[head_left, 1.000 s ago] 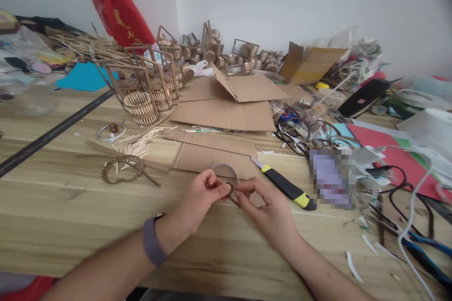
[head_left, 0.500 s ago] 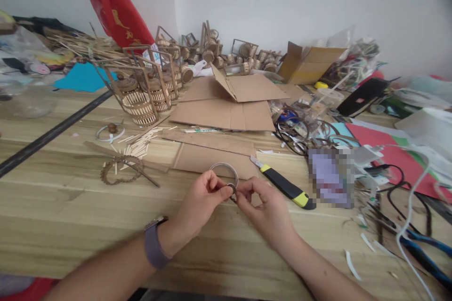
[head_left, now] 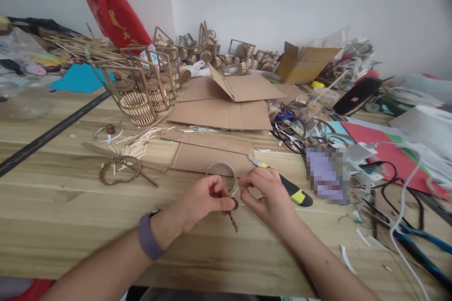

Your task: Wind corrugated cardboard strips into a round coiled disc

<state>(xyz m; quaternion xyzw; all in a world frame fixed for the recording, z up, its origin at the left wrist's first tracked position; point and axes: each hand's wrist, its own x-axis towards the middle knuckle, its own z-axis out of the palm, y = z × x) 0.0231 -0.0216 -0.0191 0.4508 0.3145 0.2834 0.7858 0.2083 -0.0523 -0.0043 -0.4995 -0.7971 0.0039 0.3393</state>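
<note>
My left hand (head_left: 203, 200) pinches a small brown coiled strip (head_left: 233, 218) between thumb and forefinger; its notched tail hangs down toward the tabletop. My right hand (head_left: 266, 193) is closed just to the right, thumb and fingers bent together. Whatever its fingertips hold, if anything, is too small to make out. Just beyond both hands is a pale ring (head_left: 232, 169), its near side partly behind my left fingers. A utility knife (head_left: 300, 196) with a black and yellow handle lies partly behind my right hand, blade out.
Cardboard sheets (head_left: 219, 113) lie ahead. To the left are a notched brown loop (head_left: 102, 176), loose small sticks (head_left: 141, 143) and slatted baskets with tall handles (head_left: 139, 108). Blue-handled pliers (head_left: 416, 249), a white cable (head_left: 404, 197) and dark hoops (head_left: 289, 134) crowd the right.
My right hand has moved up and away from the left, letting the strip's tail hang free below the left fingers. The left hand has lowered slightly, still pinching the coil.
</note>
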